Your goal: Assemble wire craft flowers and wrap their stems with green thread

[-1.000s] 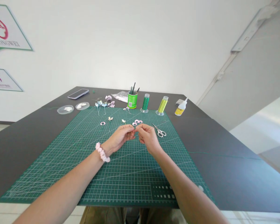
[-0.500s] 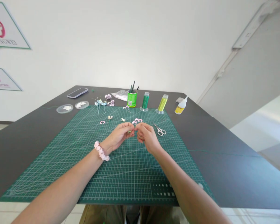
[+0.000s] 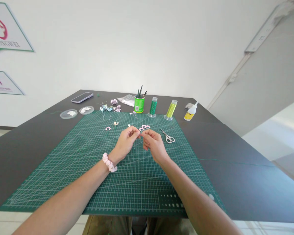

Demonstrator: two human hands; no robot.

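Both hands meet above the middle of the green cutting mat (image 3: 127, 182), fingertips almost touching. My left hand (image 3: 127, 139), with a pink scrunchie (image 3: 109, 162) on its wrist, is closed in a pinch. Opposite it, my right hand (image 3: 155, 143) pinches with thumb and forefinger. Whatever lies between the fingertips is too small and hidden to name. Just beyond the fingers are pink ring-shaped petals (image 3: 144, 127). A cream petal piece (image 3: 116, 123) and a single pink ring (image 3: 108, 128) lie farther left. Small scissors (image 3: 168, 137) rest to the right of my right hand.
Behind the mat stand a green can of tools (image 3: 139, 103), a green thread spool (image 3: 153, 107), a yellow-green spool (image 3: 171, 110) and a glue bottle (image 3: 190, 112). Finished-looking flowers (image 3: 109, 109), shallow dishes (image 3: 68, 114) and a phone (image 3: 82, 97) are at the back left.
My left hand has turned, its back now facing up more, and its wrist has shifted slightly right. The fingertips of both hands stay pinched together. A pale piece seen under the left fingers is now hidden.
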